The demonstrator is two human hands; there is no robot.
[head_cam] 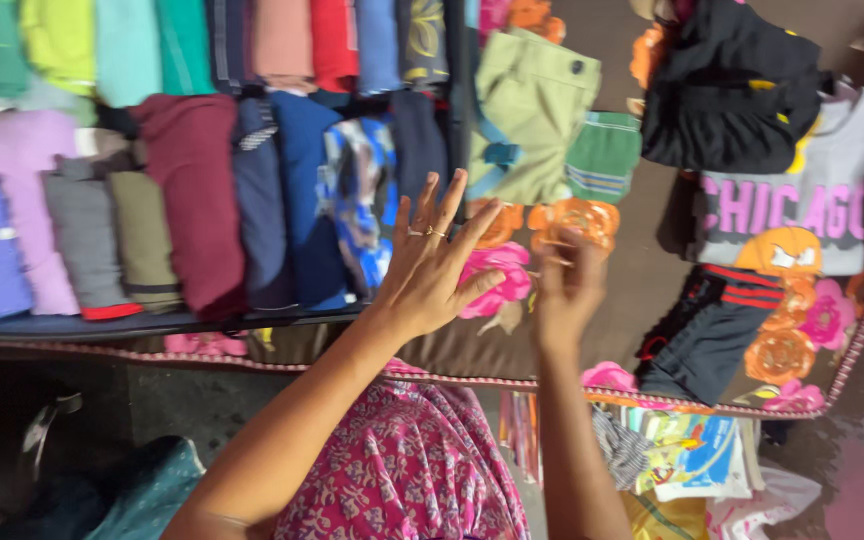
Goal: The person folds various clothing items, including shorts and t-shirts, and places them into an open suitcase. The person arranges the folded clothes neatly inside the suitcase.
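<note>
Nearest the camera, a pink floral garment (407, 470) is seen on the person's lap, with a pile of printed papers (687, 455) lying low to the right. Just beyond, both arms are stretched out over a brown flowered bedspread (642, 270). The left hand (430, 265) is held with fingers spread wide apart, rings visible, nothing gripped, hovering just beside the folded blue patterned cloth (360, 200) at the end of the row. The right hand (567, 280) is blurred; whether its fingers are apart or together cannot be told, and nothing is seen in it. Farther off, the row of folded clothes (192, 200) is stood on edge, packed side by side, so each colour shows. Farthest right, a green garment (532, 110), a black garment (732, 90) and a grey printed shirt (802, 200) are laid flat, apart.
</note>
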